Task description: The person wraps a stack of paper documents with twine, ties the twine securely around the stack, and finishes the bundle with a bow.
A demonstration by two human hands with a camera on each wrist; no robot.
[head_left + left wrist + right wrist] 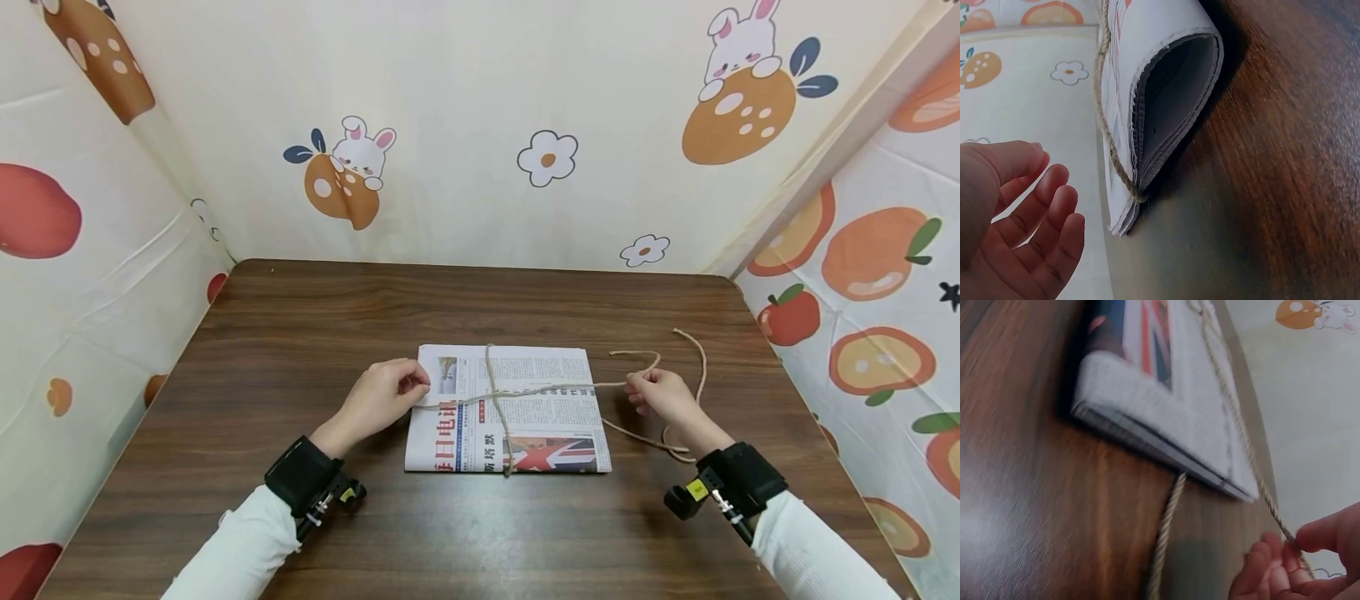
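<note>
A folded newspaper (457, 425) lies on the table with twine (551, 387) crossing over its top both lengthwise and crosswise. In the left wrist view the twine (1105, 125) bends round the newspaper's folded left side. By that edge hovers my left hand (386, 396), fingers loosely curved; the left wrist view shows no twine between them. Right of the newspaper, my right hand (663, 398) pinches the twine between thumb and fingers, and the strand runs taut back across the paper. A second strand (1165, 544) comes from beneath the newspaper in the right wrist view.
Loose twine (703, 367) loops over the brown wooden table (315, 308) around my right hand. Behind the table stands a pale printed backdrop (450, 100), with patterned cloth (877, 333) at the sides. Each wrist carries a black strapped camera (307, 483).
</note>
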